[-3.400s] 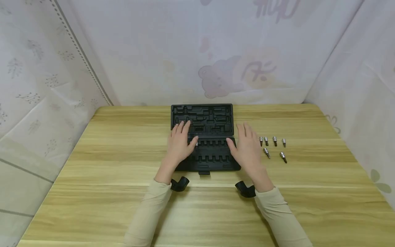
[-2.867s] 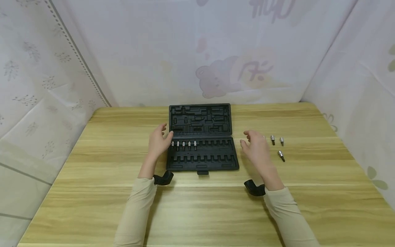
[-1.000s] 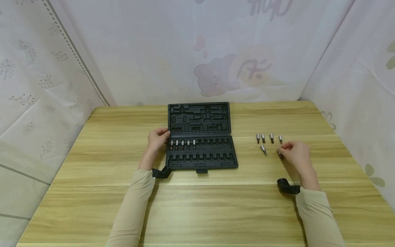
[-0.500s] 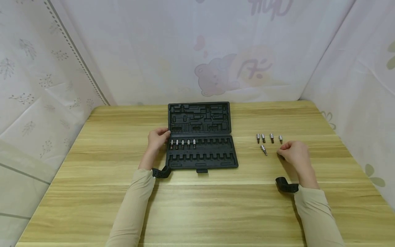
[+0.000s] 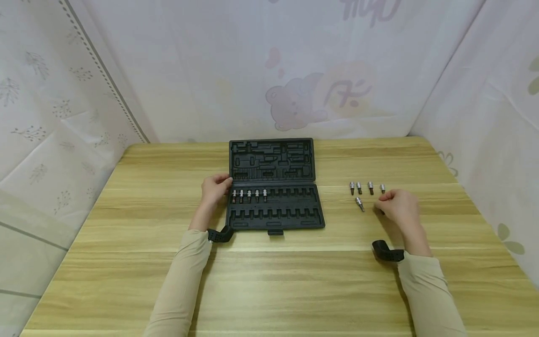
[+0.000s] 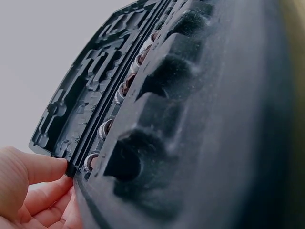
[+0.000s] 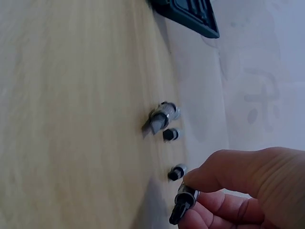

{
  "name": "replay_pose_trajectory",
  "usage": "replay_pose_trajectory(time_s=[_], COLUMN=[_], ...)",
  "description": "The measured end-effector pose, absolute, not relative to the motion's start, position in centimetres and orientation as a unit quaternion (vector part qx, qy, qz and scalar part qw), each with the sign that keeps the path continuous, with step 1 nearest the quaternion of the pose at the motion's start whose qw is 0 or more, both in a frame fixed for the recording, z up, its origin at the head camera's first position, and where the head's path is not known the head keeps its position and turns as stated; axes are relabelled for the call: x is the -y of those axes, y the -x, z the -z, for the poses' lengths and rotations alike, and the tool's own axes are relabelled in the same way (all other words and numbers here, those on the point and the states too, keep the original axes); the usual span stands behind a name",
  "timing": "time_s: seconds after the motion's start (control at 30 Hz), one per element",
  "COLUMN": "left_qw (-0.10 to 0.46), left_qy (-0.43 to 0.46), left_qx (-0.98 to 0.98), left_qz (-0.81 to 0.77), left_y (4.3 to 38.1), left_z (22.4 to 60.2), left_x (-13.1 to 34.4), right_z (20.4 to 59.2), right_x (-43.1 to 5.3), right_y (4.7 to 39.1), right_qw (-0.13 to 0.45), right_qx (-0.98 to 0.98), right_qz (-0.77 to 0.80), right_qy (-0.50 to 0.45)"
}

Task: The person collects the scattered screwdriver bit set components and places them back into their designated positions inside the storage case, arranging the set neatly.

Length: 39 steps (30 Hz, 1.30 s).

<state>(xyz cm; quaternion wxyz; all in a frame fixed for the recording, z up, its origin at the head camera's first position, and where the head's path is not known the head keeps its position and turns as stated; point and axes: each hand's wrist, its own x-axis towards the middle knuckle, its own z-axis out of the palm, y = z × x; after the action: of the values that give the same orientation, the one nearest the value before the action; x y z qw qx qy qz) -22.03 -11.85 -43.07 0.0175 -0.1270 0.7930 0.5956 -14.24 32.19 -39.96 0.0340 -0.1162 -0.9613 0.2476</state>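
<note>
My left hand pinches the left edge of an open black plastic socket case near its hinge, thumb on top and fingers below in the left wrist view. Several silver bit sockets sit side by side at the left of the case's upper row of slots. Over the table right of the case, my right hand holds a bit socket between thumb and fingers, its dark tip pointing down. In the head view the fingers hide this piece.
Several loose bit sockets lie on the wooden table between the case and my right hand; one tilted bit socket lies nearer me. A printed cloth hangs behind the table. Black wrist mounts stick out from both wrists.
Both hands were open over the case; the left moved to its left edge and took hold. My right hand went right, picked up the nearest right bit socket and shifted slightly left.
</note>
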Motion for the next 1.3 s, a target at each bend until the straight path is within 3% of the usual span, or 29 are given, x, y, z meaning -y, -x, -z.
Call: replay_pose_trajectory(time_s=[1.3], left_qw=[0.015], left_qy=[0.125], left_qx=[-0.792], left_qz=[-0.597], left_y=[22.1], left_z=[43.0], left_x=[11.9], right_z=[37.5], right_x=[-24.0], right_y=[17.2], right_qw=[0.016], right_qx=[0.938], right_qz=[-0.339], right_qy=[0.069])
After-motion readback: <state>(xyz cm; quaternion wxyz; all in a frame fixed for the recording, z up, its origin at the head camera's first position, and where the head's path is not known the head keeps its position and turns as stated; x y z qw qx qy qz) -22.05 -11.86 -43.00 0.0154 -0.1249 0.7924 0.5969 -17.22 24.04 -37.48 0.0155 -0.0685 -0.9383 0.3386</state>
